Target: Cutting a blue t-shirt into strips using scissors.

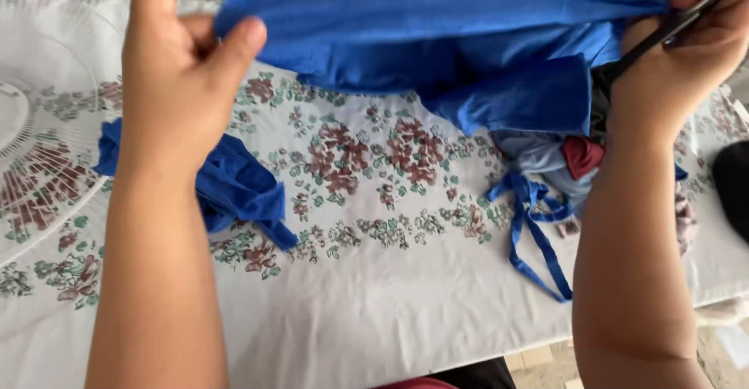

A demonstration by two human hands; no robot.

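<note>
Head view — hands (183, 69) stretch blue cloth (437, 22) taut.

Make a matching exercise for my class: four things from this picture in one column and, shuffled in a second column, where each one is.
Things
1. blue cloth
2. scissors
3. fan guard
4. blue strips

Places
A. lying on the flowered tablecloth below the cloth pile
B. in the right hand
C. at the left edge of the table
D. stretched between the left hand and the right hand

Pairs: 1-D, 2-B, 3-C, 4-A
</note>
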